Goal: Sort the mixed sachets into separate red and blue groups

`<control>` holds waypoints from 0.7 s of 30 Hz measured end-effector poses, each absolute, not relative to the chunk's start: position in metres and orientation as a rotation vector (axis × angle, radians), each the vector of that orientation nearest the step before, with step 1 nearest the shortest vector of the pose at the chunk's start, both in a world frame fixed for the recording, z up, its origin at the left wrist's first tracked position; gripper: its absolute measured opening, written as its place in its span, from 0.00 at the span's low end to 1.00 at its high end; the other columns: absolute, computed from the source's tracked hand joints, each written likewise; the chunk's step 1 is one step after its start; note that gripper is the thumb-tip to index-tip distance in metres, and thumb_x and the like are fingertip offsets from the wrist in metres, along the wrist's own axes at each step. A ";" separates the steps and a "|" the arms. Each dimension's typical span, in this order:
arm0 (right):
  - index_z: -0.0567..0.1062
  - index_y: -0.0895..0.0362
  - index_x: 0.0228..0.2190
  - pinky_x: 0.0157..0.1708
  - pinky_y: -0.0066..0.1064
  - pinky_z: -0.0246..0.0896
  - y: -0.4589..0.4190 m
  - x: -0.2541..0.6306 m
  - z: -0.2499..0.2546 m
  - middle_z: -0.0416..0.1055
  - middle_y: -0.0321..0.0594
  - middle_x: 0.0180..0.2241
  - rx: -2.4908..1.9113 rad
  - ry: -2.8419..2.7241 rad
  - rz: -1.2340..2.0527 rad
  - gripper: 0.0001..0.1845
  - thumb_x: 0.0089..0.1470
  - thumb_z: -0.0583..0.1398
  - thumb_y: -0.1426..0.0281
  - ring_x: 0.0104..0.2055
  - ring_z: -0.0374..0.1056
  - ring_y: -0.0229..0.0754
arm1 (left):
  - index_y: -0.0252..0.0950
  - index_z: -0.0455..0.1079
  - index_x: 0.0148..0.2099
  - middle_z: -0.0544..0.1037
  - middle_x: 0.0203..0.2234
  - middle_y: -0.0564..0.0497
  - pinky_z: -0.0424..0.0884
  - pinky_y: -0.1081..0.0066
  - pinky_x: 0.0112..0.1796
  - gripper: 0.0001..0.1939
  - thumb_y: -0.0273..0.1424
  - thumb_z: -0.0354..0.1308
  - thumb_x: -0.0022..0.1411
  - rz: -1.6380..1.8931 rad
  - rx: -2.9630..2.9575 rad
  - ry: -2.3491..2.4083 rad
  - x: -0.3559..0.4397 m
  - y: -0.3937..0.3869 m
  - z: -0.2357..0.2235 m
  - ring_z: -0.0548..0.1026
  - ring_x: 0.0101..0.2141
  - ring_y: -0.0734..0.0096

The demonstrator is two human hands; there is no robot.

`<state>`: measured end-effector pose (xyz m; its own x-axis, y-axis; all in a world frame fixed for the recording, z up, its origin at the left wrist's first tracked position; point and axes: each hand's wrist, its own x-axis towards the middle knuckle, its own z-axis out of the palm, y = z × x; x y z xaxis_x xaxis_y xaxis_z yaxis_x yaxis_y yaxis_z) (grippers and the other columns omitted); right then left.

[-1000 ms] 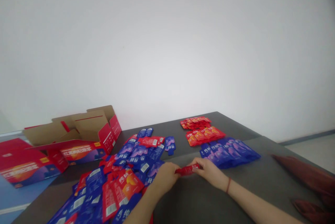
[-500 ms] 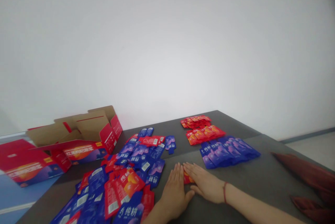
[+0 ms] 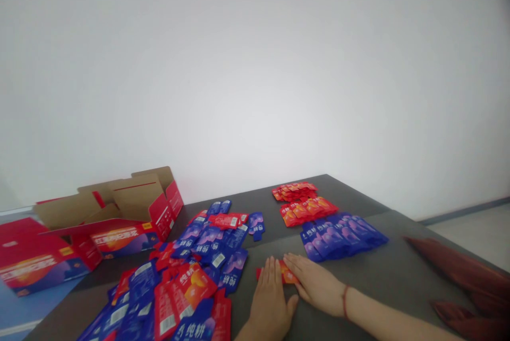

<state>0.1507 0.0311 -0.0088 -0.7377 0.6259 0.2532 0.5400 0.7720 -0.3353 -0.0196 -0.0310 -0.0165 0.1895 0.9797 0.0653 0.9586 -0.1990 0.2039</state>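
Note:
A red and orange pouch (image 3: 287, 274) lies on the dark table, partly hidden under my hands. My left hand (image 3: 271, 298) rests flat over its left part, fingers stretched out and together. On its right side lies my right hand (image 3: 316, 285), also flat with straight fingers, a thin red band round the wrist. To the left spreads a loose heap of blue pouches (image 3: 139, 290) and red pouches (image 3: 185, 293). Beyond my right hand is an overlapping row of blue pouches (image 3: 342, 236), with a row of red pouches (image 3: 308, 210) behind it and a red stack (image 3: 295, 191) farther back.
Open red cardboard boxes (image 3: 137, 237) with brown insides stand at the left of the table (image 3: 266, 197). A dark reddish-brown object (image 3: 458, 266), blurred, is at the right edge. A pale wall (image 3: 255, 75) rises behind the table.
My hands have drawn slightly apart, and more of the red pouch shows between and left of them. The whole view has shifted a little.

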 end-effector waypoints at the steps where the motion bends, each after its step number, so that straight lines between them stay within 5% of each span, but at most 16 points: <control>1: 0.61 0.63 0.59 0.62 0.43 0.48 0.033 0.150 -0.007 0.58 0.52 0.60 -0.871 -2.618 0.324 0.32 0.51 0.52 0.73 0.62 0.53 0.48 | 0.25 0.45 0.67 0.44 0.65 0.39 0.46 0.55 0.61 0.37 0.41 0.47 0.62 0.277 2.326 1.917 -0.022 -0.030 -0.018 0.43 0.64 0.53; 7: 0.65 0.59 0.56 0.53 0.38 0.58 0.039 0.147 0.014 0.70 0.48 0.50 -0.728 -2.694 0.251 0.31 0.48 0.54 0.76 0.52 0.64 0.48 | 0.32 0.58 0.63 0.62 0.59 0.44 0.58 0.61 0.58 0.29 0.23 0.40 0.60 0.400 2.355 1.908 -0.046 -0.010 -0.027 0.59 0.59 0.62; 11: 0.65 0.53 0.56 0.47 0.34 0.61 0.042 0.144 0.024 0.74 0.43 0.43 -0.670 -2.707 0.267 0.27 0.55 0.51 0.76 0.46 0.67 0.45 | 0.36 0.64 0.59 0.70 0.54 0.46 0.62 0.63 0.56 0.27 0.22 0.36 0.62 0.614 2.260 1.869 -0.054 0.000 -0.030 0.67 0.54 0.66; 17: 0.71 0.55 0.52 0.47 0.34 0.61 0.092 0.178 0.056 0.75 0.44 0.44 -0.922 -2.493 0.214 0.20 0.61 0.49 0.71 0.46 0.68 0.45 | 0.24 0.41 0.67 0.48 0.65 0.41 0.47 0.68 0.61 0.33 0.24 0.42 0.61 0.667 1.941 2.001 -0.041 -0.006 -0.014 0.47 0.64 0.67; 21: 0.70 0.60 0.52 0.51 0.35 0.59 0.148 0.213 0.080 0.72 0.49 0.49 -1.320 -2.384 0.021 0.22 0.60 0.48 0.74 0.50 0.68 0.47 | 0.23 0.39 0.67 0.45 0.66 0.41 0.43 0.70 0.61 0.35 0.23 0.44 0.59 0.594 1.874 1.958 -0.019 0.011 0.001 0.44 0.64 0.68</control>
